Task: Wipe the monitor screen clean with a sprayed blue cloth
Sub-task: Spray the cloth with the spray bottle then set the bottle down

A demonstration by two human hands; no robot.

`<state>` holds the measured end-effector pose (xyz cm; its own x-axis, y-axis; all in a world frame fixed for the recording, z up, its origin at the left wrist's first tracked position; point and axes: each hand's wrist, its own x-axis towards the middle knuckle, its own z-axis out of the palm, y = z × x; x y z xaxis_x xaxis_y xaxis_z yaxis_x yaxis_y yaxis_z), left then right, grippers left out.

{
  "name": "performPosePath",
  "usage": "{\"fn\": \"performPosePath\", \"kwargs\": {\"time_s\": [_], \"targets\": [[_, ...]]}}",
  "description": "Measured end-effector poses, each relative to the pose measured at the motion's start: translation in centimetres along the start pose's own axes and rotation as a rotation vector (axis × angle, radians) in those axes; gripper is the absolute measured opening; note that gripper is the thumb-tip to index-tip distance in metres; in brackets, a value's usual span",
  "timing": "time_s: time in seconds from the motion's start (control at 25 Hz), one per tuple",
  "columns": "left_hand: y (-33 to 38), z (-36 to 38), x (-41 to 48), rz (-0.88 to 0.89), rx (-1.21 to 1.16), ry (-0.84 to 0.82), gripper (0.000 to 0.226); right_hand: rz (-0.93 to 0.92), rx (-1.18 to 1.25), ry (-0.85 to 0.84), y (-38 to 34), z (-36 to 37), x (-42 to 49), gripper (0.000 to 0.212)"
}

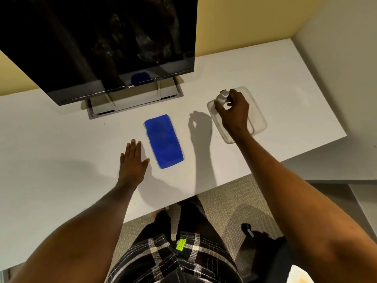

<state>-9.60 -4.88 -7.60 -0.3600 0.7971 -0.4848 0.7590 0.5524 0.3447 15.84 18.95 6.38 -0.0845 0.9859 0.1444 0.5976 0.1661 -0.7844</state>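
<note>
Folded blue microfibre cloth (164,141) lies flat on the white desk (61,139), below the dark smudged monitor screen (102,37). Soft, light, limp: pinch a short edge. Left hand (132,160) rests flat, fingers spread, just beside it, not touching. Right hand (232,111) is well apart, fingers closed around the small white spray bottle (221,98) in the clear plastic tray (259,121).

Monitor (98,41): dark, smudged, upright on white desk (61,129).
Blue cloth (164,140): folded, flat before it.
Left hand (133,160): flat beside cloth.
Right hand (232,111): fingers around spray bottle (221,97) over clear tray (259,119).
</note>
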Motion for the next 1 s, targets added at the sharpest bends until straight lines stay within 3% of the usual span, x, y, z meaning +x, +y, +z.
{"fn": "performPosePath", "kwargs": {"time_s": [0.12,0.32,0.48,1.0], "targets": [[-0.1,-0.2,0.0,0.007,0.004,-0.012,0.077,0.027,0.094,-0.144,-0.6,2.3,-1.7,0.035],[-0.2,-0.3,0.0,0.012,0.008,-0.014,0.077,0.001,0.182,-0.208,-1.5,5.4,-5.1,0.035],[-0.3,-0.1,-0.1,0.027,0.002,0.002,0.076,0.057,0.203,-0.315,-1.5,6.9,-7.3,0.06],[0.0,-0.5,-0.4,0.009,0.006,-0.005,0.074,0.061,0.088,-0.481,-0.7,12.4,-11.9,0.057]]}}
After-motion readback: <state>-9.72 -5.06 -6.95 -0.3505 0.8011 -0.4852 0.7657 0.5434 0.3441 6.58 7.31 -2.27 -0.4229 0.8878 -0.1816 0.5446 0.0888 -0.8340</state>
